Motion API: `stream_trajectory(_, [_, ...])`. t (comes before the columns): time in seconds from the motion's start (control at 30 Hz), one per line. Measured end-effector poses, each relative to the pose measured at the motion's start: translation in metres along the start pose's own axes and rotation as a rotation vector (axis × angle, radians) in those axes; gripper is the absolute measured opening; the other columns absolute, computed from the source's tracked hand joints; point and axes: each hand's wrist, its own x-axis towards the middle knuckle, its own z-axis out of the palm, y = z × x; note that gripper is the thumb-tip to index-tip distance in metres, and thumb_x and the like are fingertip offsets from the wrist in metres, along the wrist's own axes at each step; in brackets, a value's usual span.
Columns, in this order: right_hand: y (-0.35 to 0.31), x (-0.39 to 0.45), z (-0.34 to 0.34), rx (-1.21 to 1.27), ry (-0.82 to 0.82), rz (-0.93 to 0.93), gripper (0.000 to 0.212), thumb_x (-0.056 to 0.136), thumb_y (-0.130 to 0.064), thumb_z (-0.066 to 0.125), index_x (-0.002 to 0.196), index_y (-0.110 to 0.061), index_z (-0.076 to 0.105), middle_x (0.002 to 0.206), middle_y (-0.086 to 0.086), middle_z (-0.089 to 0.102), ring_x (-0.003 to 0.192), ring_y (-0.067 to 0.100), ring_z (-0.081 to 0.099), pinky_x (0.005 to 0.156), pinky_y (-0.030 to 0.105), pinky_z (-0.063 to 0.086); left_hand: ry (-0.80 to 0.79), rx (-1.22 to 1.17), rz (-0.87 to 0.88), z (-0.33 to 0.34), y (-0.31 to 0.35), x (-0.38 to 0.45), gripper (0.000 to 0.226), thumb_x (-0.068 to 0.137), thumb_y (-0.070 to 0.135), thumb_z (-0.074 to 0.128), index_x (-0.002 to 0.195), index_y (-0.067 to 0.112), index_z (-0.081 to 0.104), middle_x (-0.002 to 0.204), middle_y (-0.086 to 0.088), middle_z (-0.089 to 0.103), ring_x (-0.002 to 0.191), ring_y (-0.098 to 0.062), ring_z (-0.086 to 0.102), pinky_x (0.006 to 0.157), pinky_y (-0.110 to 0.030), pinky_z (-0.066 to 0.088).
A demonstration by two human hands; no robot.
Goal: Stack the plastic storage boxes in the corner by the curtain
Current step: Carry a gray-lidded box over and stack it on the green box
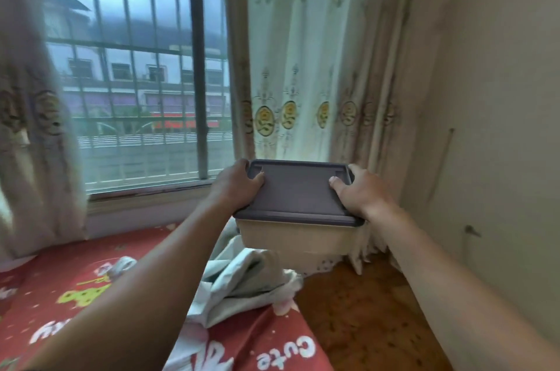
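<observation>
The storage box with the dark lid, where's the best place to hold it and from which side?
Hold the storage box by its two short ends, coming in from left and right as the left hand and right hand do now, thumbs on the dark lid. The lid's overhanging rim probably gives fingers a ledge, and the box looks too wide for one hand.

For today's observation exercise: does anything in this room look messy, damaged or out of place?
Yes. A crumpled white cloth lies bunched at the red bed cover's edge, below the storage box both hands hold. The right wall shows dark streaks and scuffs.
</observation>
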Motion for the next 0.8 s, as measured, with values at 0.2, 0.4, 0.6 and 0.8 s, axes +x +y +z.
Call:
stream_trajectory(0.2, [0.107,0.001,-0.056,-0.040,0.063,0.115,0.074,0.089,-0.062,0.045,0.150,-0.022,0.038,0.145,0.004,0.051,0.128,0.030,0.051,0.098,0.037,0.042,-0.088,-0.025,0.102,0.084,0.092,0.002,0.056,0.088,0.054,0.057,0.131,0.019,0.051,0.125,-0.011,0.062,0.105,-0.030,0.057,0.074,-0.031,0.037])
stream_trajectory(0.4, [0.201,-0.012,-0.109,-0.139,0.133,0.234,0.073,0.089,-0.062,0.045,0.150,-0.022,0.038,0.145,0.005,0.051,0.128,0.030,0.051,0.099,0.038,0.042,-0.194,-0.052,0.190,0.167,0.174,-0.005,0.055,0.090,0.055,0.051,0.133,0.021,0.048,0.114,-0.006,0.063,0.079,-0.018,0.052,0.058,-0.031,0.037])
stream_trajectory(0.6, [0.261,-0.022,-0.142,-0.190,0.192,0.325,0.068,0.091,-0.059,0.045,0.147,-0.019,0.043,0.136,0.010,0.058,0.121,0.032,0.055,0.093,0.036,0.044,-0.252,-0.083,0.299,0.225,0.234,-0.005,0.060,0.089,0.058,0.050,0.137,0.022,0.045,0.111,-0.004,0.063,0.081,-0.018,0.057,0.062,-0.031,0.041])
stream_trajectory(0.8, [0.307,-0.015,-0.151,-0.212,0.212,0.413,0.059,0.091,-0.059,0.044,0.135,-0.021,0.052,0.119,0.007,0.066,0.105,0.030,0.061,0.083,0.035,0.048,-0.316,-0.119,0.359,0.284,0.269,0.009,0.058,0.089,0.056,0.051,0.135,0.020,0.047,0.117,-0.005,0.063,0.093,-0.024,0.059,0.069,-0.032,0.043])
